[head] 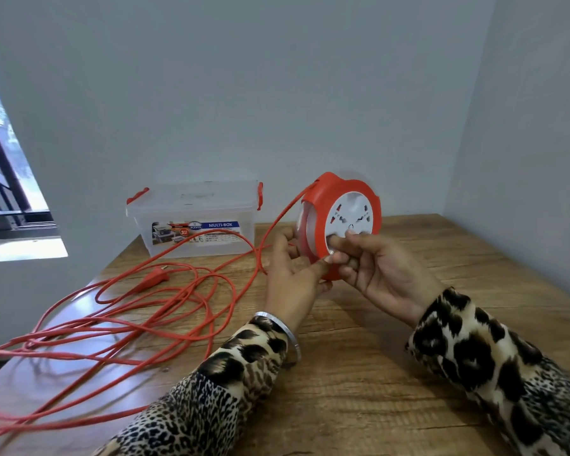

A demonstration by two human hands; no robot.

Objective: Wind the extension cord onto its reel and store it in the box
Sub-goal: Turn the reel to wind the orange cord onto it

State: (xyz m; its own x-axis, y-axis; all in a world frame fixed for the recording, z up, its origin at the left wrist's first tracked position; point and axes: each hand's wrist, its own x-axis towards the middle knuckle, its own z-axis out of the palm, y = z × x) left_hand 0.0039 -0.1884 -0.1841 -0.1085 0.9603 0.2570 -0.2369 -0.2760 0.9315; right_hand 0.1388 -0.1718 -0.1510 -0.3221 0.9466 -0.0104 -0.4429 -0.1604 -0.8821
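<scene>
I grip the reel (341,222) in my left hand (292,274) and right hand (380,269), but almost all the cord (165,311) lies loose, and the box (193,222) is closed.

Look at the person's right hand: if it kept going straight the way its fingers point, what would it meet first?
The right hand points left, into the reel it already touches. Past that, it would probably meet the left hand gripping the reel's other side, though depth is unclear.

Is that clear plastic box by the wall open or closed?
Closed. The lid sits flat on the clear box, its red latches at both ends.
</scene>
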